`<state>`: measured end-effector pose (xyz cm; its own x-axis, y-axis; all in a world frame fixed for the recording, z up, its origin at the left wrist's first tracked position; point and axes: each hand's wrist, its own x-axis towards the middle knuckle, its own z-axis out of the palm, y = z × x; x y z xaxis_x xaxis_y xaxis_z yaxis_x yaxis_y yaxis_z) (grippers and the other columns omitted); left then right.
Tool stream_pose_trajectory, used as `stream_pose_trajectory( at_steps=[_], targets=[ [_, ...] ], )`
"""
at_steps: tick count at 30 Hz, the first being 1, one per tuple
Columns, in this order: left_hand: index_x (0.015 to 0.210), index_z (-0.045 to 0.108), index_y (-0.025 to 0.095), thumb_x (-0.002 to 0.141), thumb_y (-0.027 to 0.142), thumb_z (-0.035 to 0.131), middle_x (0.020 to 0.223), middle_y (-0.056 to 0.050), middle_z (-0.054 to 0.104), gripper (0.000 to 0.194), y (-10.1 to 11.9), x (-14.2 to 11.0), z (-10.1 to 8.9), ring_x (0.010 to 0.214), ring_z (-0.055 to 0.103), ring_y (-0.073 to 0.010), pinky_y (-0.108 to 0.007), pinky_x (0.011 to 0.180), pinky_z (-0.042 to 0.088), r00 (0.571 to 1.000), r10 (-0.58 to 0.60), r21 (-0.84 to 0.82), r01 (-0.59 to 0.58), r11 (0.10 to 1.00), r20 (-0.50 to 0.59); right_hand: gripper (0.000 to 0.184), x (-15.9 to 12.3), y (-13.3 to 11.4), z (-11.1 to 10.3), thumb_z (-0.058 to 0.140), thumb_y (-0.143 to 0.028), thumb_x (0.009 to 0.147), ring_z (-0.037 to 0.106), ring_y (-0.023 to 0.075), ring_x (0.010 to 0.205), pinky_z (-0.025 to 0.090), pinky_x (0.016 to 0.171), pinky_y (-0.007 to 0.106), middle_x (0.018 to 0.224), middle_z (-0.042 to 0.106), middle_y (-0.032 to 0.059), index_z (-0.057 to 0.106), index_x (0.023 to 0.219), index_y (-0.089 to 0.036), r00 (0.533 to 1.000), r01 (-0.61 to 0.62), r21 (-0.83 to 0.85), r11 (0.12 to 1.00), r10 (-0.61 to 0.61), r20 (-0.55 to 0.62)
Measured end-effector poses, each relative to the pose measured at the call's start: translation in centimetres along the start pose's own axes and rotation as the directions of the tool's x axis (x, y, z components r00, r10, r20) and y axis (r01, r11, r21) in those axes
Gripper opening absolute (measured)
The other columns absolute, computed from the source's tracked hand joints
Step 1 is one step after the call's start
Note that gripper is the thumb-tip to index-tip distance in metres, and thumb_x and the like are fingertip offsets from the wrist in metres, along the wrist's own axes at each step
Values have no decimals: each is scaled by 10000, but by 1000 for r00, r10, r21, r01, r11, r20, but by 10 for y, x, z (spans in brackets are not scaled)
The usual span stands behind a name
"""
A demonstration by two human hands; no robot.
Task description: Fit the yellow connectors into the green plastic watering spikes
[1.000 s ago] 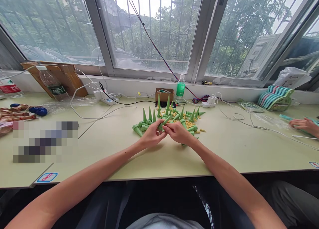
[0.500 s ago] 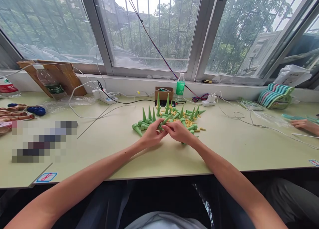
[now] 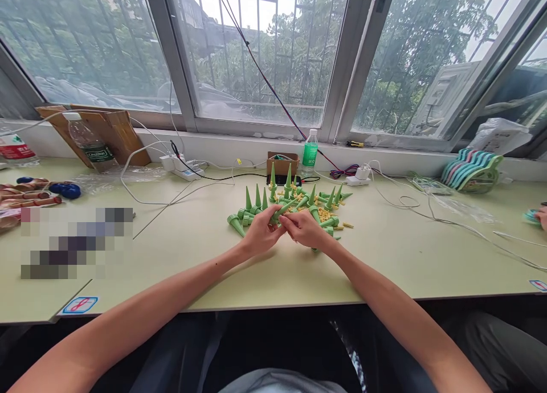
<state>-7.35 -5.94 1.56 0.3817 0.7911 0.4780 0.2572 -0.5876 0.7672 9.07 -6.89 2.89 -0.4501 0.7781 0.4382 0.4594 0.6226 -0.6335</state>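
Note:
In the head view my left hand (image 3: 260,232) is closed round a green plastic cone-shaped spike (image 3: 281,210), its pointed tip slanting up to the right. Right beside it, my right hand (image 3: 306,228) has its fingers pinched together near the spike's wide end. What sits between those fingertips is too small and covered to make out. Behind and around both hands lie several more green spikes (image 3: 236,224), some standing tip up and others on their sides. Among them is a heap of small yellow pieces (image 3: 325,215).
A green-labelled bottle (image 3: 310,151) and a small cardboard box (image 3: 282,164) stand at the back by the window. Cables and a power strip (image 3: 184,168) run along the rear. Teal hangers (image 3: 472,170) are at right, near another person's hand (image 3: 542,216). Wooden-handled items (image 3: 32,199) lie at left.
My hands stay together, with the right fingers shifting slightly at the spike's end. The other person's hand at the far right has drawn back toward the edge. The view has tilted slightly.

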Motion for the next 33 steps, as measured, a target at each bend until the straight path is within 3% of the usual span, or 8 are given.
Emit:
stream_pose_trajectory(
  at_steps=[8,14,23,33],
  targets=[
    [1014,550,160,792,334,634,690,38,493,294,-1,-1,0,519,413,-55,-170,485,398,1000,-8,-12,8,1000,-2,547,-1,-2,-2,335,-390,999,474,85,441,409,577,215,428,511,-11,427,502,-182,998,-52,107,993,49,35],
    [992,528,169,799,331,627,664,46,501,271,8,-1,0,554,441,-68,-172,517,426,1000,-15,-63,15,998,-11,558,0,9,1,323,-455,997,463,76,402,401,512,204,451,534,-11,469,540,-171,991,-116,247,962,94,101],
    [937,512,179,817,326,623,756,28,508,221,5,0,-1,556,447,-56,-163,484,421,998,26,1,-26,1000,-63,508,1,7,2,373,-520,972,473,67,398,402,503,199,484,523,-37,463,611,-174,996,-82,255,964,70,55],
    [946,508,183,832,331,619,782,14,550,217,3,-1,-2,585,513,-72,-166,491,436,998,52,22,-52,998,-35,459,1,7,0,374,-443,982,479,70,398,391,469,193,482,530,-31,480,626,-173,995,-72,321,944,46,88]
  ],
)
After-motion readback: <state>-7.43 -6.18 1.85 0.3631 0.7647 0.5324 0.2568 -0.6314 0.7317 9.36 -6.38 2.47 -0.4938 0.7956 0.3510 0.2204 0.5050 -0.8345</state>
